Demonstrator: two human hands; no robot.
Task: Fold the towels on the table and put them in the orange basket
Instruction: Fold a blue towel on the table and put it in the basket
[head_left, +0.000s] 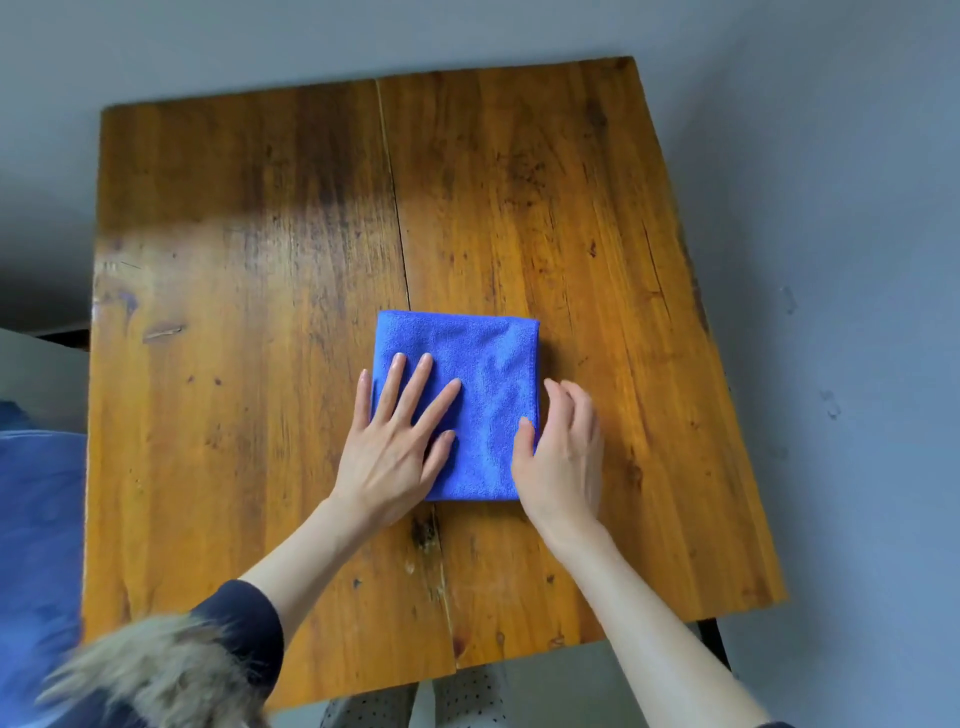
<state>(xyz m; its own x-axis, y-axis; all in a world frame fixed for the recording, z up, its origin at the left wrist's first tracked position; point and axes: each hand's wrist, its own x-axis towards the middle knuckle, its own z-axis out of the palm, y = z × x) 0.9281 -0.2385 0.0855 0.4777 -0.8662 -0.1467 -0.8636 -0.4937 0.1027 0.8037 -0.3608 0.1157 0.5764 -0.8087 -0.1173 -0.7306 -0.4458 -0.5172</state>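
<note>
Towel, blue and folded into a compact rectangle, lies flat on the wooden table, nearer the near edge than the far one and just to the right of the long seam that splits the tabletop into two boards. Its far edge and right edge look crisp and doubled over.

Left hand rests palm down on the towel's left half with the fingers straight and spread, pressing the cloth flat; the little finger overhangs the left edge onto the wood. It grips nothing.

Right hand sits at the towel's right edge, near its near right corner. The thumb lies on top of the cloth while the other fingers curl down along the outside of the edge, so the hand appears to pinch that side of the folded towel.

Both forearms reach in from the near edge of the table. A dark sleeve with a fur trim shows at the left arm, blurred. Beyond the table's left edge a blue surface is partly visible, and grey floor surrounds the rest.
</note>
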